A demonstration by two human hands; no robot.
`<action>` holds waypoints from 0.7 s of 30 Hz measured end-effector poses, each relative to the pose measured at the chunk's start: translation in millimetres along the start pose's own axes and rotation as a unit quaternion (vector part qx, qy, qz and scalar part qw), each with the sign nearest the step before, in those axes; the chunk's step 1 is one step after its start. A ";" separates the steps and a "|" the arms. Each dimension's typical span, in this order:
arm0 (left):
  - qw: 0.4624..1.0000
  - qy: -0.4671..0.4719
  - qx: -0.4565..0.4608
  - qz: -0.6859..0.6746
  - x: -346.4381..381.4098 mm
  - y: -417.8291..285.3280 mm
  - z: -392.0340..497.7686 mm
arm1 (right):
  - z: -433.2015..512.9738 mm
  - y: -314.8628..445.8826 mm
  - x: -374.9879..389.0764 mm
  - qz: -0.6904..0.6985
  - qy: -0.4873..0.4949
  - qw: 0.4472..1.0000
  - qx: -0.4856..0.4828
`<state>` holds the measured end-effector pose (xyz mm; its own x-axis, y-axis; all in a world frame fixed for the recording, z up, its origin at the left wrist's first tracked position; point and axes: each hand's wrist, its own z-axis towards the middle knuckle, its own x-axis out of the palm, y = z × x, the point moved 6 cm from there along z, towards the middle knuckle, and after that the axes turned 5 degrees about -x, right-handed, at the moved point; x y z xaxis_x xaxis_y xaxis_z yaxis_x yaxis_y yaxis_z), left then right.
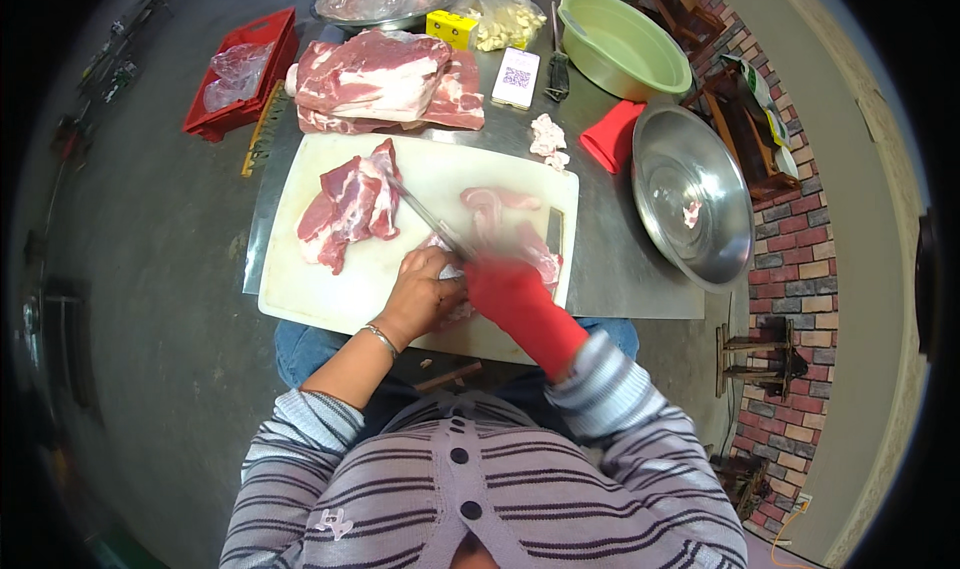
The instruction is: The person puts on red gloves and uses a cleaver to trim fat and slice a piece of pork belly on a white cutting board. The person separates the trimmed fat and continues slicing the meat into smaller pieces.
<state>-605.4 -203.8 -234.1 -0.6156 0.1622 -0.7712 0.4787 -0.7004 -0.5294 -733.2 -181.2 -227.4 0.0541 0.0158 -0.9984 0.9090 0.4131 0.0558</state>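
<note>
My right hand [510, 295], in a red glove, grips a knife [420, 205] whose blade points up and left over the white cutting board [315, 306]. Motion blurs the glove and the near end of the knife; its handle is hidden. Bare, with a bracelet at the wrist, my left hand [421, 291] curls its fingers over a piece of raw meat [456, 312], most of which lies hidden below both hands. A larger cut of meat [349, 201] rests at the board's left, and the knife tip appears to overlap its right edge. Several thin meat strips [491, 201] lie at the right.
Beyond the board are stacked meat slabs [375, 81], a phone [516, 77], a yellow box [451, 28], a bag of pale pieces [499, 21] and fat scraps [547, 137]. A steel bowl [731, 224], red cloth [611, 137] and green basin [585, 66] stand right; a red crate [202, 122] left.
</note>
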 end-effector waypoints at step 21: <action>0.999 -0.042 -0.019 0.017 -24.0 6.1 -16.1 | -103.9 -14.4 -65.0 0.203 0.010 0.952 0.227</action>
<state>-577.6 -200.7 -224.6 -0.6480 0.0790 -0.7575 0.5230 -0.6769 -0.5180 -792.8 -93.6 -164.2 0.4356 0.1101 -0.8934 0.9001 -0.0669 0.4306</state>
